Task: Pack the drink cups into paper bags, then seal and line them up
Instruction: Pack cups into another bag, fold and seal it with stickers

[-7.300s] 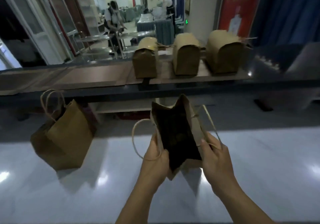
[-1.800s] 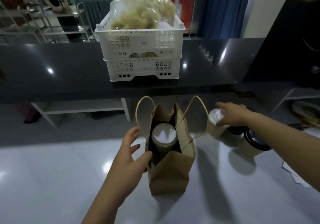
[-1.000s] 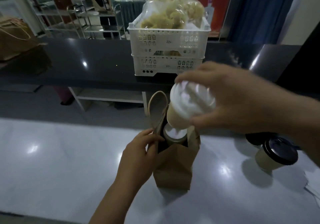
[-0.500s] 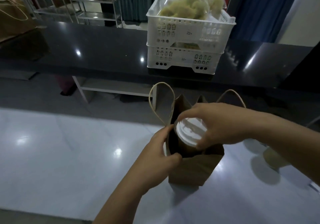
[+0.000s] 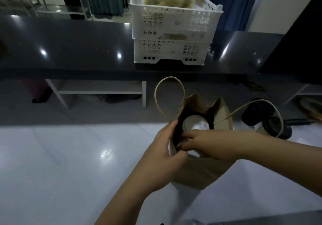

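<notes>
**Second cup now down inside the bag**

Half a second ago the right hand held the white-lidded cup at the mouth of the bag, its lid level with the rim. Now that cup sits lower, inside the bag, and the right hand (image 5: 207,145) has dropped with it: the fingers reach over the near rim and curl around the cup's lid, of which only a pale sliver shows beneath them. The left hand (image 5: 165,152) has stayed on the bag's left edge, pinching the paper between thumb and fingers.

The paper bag (image 5: 202,170) stands upright on the white counter (image 5: 69,163), near its far edge. It is plain brown, its mouth spread open, the far rim folded into two peaks. One twisted-paper handle (image 5: 169,95) rises in a loop at the bag's left; the other (image 5: 261,106) arcs out to the bag's right. Inside, toward the far side, the first cup (image 5: 196,124) shows its round white lid with a small printed label.

Just right of the bag, behind the right-hand handle, stand two dark-lidded cups (image 5: 268,118). Beyond the bag, on the black counter (image 5: 69,47), two stacked white crates (image 5: 172,38) hold clear bags of pale yellowish goods.
</notes>
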